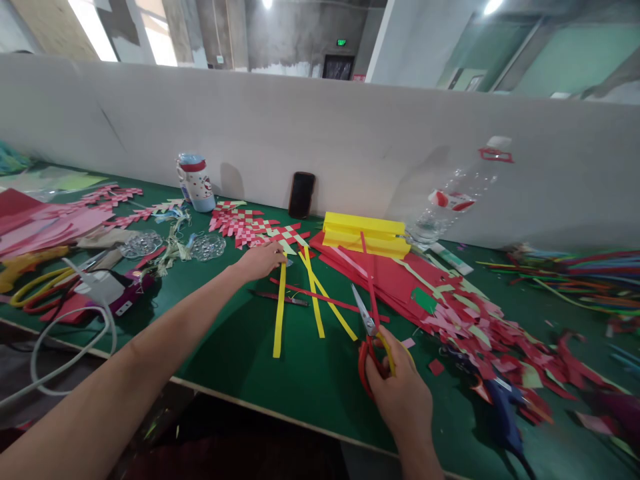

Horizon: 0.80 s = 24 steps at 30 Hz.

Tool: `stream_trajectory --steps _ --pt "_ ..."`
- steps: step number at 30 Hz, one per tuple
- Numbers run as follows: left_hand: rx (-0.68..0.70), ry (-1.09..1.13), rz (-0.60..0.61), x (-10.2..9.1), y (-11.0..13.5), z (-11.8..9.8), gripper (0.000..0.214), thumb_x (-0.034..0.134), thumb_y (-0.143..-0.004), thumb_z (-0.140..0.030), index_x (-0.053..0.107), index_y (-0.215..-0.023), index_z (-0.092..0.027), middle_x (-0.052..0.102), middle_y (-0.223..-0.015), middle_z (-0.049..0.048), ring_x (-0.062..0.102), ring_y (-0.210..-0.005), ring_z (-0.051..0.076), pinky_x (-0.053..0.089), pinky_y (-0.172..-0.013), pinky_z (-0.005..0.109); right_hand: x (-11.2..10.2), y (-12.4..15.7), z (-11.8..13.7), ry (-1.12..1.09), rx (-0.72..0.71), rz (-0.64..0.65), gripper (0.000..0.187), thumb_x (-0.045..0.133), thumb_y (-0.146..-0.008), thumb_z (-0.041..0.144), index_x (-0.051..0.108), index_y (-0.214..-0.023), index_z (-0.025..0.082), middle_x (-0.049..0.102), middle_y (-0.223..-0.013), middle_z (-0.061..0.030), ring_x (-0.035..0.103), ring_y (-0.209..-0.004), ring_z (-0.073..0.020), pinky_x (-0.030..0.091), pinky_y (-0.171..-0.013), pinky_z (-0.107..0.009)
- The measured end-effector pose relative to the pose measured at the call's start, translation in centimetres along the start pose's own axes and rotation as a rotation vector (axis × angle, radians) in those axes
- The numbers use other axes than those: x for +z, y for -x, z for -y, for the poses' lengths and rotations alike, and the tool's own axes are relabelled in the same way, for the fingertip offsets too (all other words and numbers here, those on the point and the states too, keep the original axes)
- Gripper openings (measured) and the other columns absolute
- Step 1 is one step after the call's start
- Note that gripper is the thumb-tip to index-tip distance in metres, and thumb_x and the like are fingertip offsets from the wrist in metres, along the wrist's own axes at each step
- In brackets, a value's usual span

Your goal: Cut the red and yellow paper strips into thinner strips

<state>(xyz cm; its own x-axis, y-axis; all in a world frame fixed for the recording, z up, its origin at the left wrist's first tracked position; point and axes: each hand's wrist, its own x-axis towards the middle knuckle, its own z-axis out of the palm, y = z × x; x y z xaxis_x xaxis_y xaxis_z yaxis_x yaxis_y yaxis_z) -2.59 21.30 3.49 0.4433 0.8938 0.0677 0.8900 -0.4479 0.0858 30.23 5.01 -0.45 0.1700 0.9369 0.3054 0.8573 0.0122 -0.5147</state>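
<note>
My left hand (261,261) reaches over the middle of the table, its fingers pinched at the far end of a yellow paper strip (279,313). That strip runs from the fingers back toward the table's near edge. Two more yellow strips (314,300) lie just to its right, crossing near their far ends. My right hand (400,383) is wrapped round the handles of red-and-yellow scissors (369,325), whose blades point away and to the left. Thin red strips (340,303) lie beyond the blades. A dark slim tool, perhaps a knife (285,299), rests beneath the strips.
Behind my left hand lie woven red-and-pale paper pieces (245,227). Folded yellow paper (365,233) sits on red sheets (385,283). A phone (302,195), a cup (199,183) and a bottle (455,193) stand along the partition. Paper scraps (480,327) and a glue gun (505,407) lie right.
</note>
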Motion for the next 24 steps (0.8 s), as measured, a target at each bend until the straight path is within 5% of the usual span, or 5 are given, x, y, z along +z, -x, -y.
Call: stream_trajectory --steps 9,18,24 --pt "-0.088 0.115 0.050 -0.4 0.3 -0.6 0.033 0.056 -0.094 -0.034 0.056 -0.122 -0.018 0.057 -0.125 0.0097 0.060 -0.106 0.022 0.052 -0.089 0.043 0.1 -0.1 -0.2 0.020 -0.014 -0.005 0.053 0.049 -0.080 0.048 0.057 -0.126 0.024 0.069 -0.109 -0.0059 0.065 -0.074 -0.0193 0.050 -0.059 -0.030" --pt "-0.462 0.365 0.204 0.3 -1.5 -2.4 0.034 0.057 -0.093 -0.035 0.056 -0.122 -0.017 0.058 -0.122 0.0094 0.061 -0.103 0.022 0.053 -0.087 0.042 0.0 0.0 -0.1 0.020 -0.021 -0.002 0.053 0.049 -0.080 0.046 0.057 -0.127 0.023 0.068 -0.115 -0.0068 0.065 -0.075 -0.0187 0.051 -0.062 -0.030" --pt "-0.457 0.665 0.156 -0.7 -0.9 -3.6 0.034 0.057 -0.093 -0.036 0.057 -0.121 -0.017 0.058 -0.122 0.0087 0.061 -0.104 0.022 0.053 -0.087 0.042 0.1 0.1 -0.2 -0.009 -0.004 -0.014 0.053 0.051 -0.079 0.045 0.057 -0.127 0.024 0.069 -0.109 -0.0068 0.065 -0.074 -0.0198 0.052 -0.062 -0.031"
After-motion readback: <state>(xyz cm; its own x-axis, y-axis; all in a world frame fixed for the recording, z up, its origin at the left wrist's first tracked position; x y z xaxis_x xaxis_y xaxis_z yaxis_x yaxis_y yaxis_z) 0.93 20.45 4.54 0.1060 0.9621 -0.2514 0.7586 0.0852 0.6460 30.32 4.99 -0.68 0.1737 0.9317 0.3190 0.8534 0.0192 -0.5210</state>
